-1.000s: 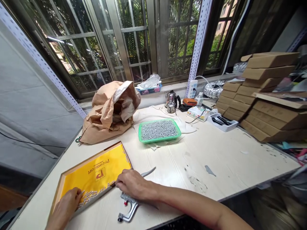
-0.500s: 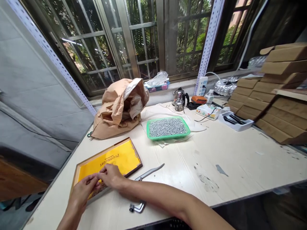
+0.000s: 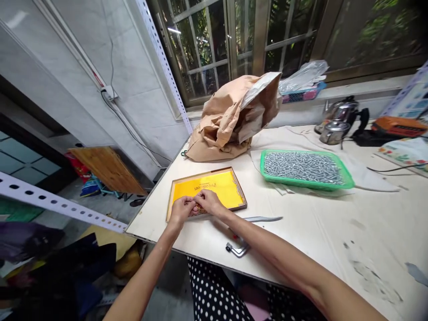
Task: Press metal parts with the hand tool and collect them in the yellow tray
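My left hand and my right hand meet fingertip to fingertip, both closed in a pinch. Whatever is between the fingers is too small to make out. They hover above the near side of a shallow cardboard box lined with a yellow printed sheet. Small copper-coloured pieces show in the box just below the fingers. Beside my right forearm, a flat grey strip with a tapered end lies on the table. A C-shaped metal tool rests closer to the front edge, partly behind the forearm.
A green tray full of small metal pins or screws stands to the right. Behind the box slumps a brown paper bag. Metal kettles and an orange-topped device are at the back right. The table's left edge runs close by.
The view has swung to the left and down, so the box and hands appear further right. Both hands remain pinched together over the box.
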The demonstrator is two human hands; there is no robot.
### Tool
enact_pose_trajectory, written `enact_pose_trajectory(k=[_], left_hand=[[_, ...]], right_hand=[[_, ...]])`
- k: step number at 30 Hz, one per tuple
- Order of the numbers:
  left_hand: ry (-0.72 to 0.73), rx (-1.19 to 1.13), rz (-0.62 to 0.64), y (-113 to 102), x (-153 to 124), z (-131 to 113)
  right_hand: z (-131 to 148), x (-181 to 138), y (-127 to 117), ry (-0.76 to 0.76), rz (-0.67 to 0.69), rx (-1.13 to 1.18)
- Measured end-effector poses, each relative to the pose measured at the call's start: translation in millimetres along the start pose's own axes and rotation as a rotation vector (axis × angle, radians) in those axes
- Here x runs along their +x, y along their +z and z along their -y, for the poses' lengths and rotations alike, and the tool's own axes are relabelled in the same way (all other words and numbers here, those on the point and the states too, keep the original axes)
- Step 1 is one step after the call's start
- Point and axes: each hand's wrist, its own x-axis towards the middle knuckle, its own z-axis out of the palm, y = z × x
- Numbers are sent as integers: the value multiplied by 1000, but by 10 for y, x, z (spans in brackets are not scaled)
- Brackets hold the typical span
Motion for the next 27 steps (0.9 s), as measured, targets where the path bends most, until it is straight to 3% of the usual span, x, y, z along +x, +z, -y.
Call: enact_pose_trajectory(k=[2,8,12,17,20,23,27], left_hand=[[22,19,-8,25,-7,16],[-122,-124,84,61,17,-25],[-138,-130,113,70,35,-79],[-87,-101,95,133,-168,-123],[-69,7,159,222,-414,-83],[-54,137,240,349,-633,19],[-77,292,322,543,-761,178]], right_hand=[[-16,-6,-13,-7,-6,-9],[-29,-66,-108,-49,-17,-54],[32,-93,-179,-78,0,-110],[86,-139,-496,-162,0,-235],[47,-434,-875,-245,5,-456],[-40,-992,-1255,-287,103,-637],[-227,-1756,-1502,-168,205,-840]])
